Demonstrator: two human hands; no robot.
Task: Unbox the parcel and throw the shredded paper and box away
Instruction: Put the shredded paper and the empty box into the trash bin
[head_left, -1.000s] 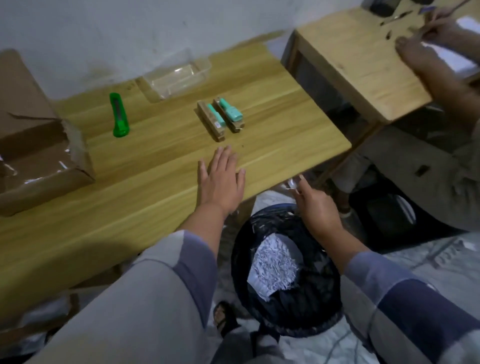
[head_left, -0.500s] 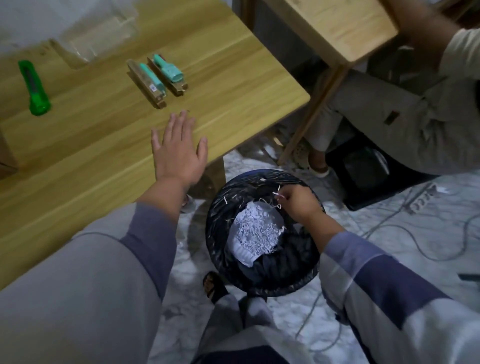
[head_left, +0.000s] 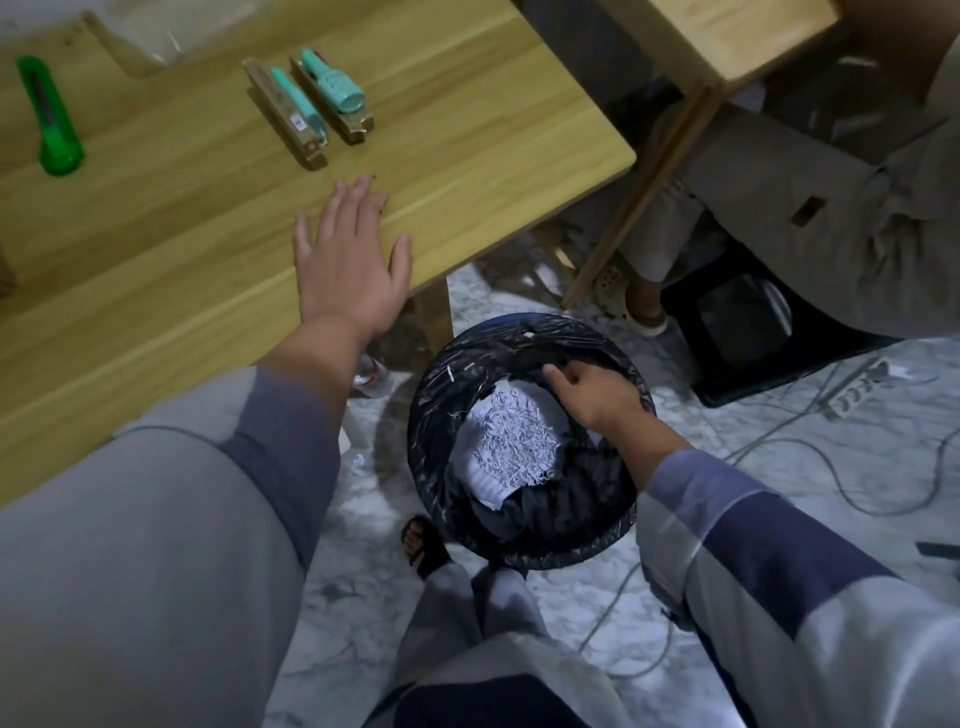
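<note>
Left hand (head_left: 349, 260) lies flat on the table (head_left: 156, 234) near its front right corner, fingers spread, holding nothing. Right hand (head_left: 597, 387) hangs over the black-lined bin (head_left: 441, 415) on the floor, fingers curled loosely; whether they pinch anything, I cannot tell. Shredded paper (head_left: 511, 441) sits heaped inside the bin. A green cutter (head_left: 49, 122) lies toward the table's far left edge.
</note>
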